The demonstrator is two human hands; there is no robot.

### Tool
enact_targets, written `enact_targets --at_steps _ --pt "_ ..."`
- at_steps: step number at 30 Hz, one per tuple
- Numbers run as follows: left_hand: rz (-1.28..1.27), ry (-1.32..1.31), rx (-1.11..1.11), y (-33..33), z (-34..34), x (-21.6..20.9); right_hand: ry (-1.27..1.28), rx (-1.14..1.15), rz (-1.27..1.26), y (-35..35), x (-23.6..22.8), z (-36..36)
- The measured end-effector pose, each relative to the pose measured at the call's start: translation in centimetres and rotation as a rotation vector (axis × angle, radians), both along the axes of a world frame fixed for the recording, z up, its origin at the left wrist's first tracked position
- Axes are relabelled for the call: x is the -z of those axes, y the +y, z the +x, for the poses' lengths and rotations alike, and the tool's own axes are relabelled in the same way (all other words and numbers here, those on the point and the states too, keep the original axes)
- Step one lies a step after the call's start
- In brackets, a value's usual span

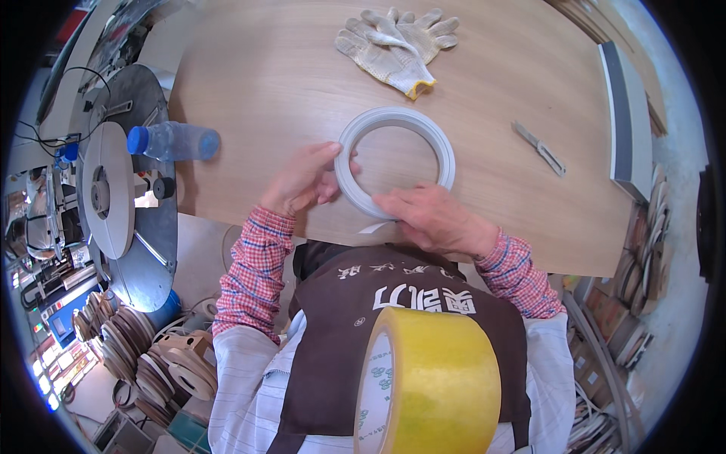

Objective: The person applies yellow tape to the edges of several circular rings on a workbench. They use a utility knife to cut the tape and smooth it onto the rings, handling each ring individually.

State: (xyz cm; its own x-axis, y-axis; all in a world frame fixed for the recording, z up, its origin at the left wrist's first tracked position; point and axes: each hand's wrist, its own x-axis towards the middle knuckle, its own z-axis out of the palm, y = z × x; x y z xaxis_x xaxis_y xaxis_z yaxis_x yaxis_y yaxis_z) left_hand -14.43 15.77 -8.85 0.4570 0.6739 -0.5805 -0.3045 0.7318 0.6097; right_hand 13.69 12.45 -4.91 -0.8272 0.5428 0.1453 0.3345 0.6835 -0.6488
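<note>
A white coil of edge banding (446,147) lies flat on the wooden board (302,68). My left hand (302,180) grips the coil's left side, thumb inside the ring. My right hand (435,219) presses on the coil's near edge, fingers flat over it. A loose white strip end (370,228) sticks out near the board's front edge. A large roll of yellow tape (431,382) hangs at my chest over a brown apron.
A pair of white work gloves (397,41) lies at the far side of the board, a utility knife (539,147) to the right, a plastic bottle with a blue cap (172,141) at the left edge. A grey reel machine (121,189) and stacked coils (159,363) stand to the left.
</note>
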Motion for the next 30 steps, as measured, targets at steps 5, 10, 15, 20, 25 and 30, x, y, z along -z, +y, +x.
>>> enact_targets --at_steps 5,10,15,20,25,30 --pt "0.029 -0.107 -0.155 -1.1 1.7 1.1 -0.051 0.107 0.068 -0.3 1.6 0.5" --pt "0.065 -0.065 -0.303 -3.6 5.3 1.4 -0.003 0.246 0.061 0.1 2.1 -0.5" --pt "0.199 0.05 -0.319 -3.8 5.4 3.2 -0.021 0.34 0.088 -0.3 2.3 -1.3" --pt "0.235 0.044 -0.315 -4.1 5.8 2.8 0.022 0.424 0.136 -0.9 2.1 -2.0" --pt "0.199 -0.003 -0.315 -4.0 5.7 1.5 0.016 0.434 0.152 -1.0 2.3 -2.3" --pt "0.178 0.009 -0.248 -4.1 4.0 1.6 0.05 0.396 0.134 -0.5 2.2 -2.2"
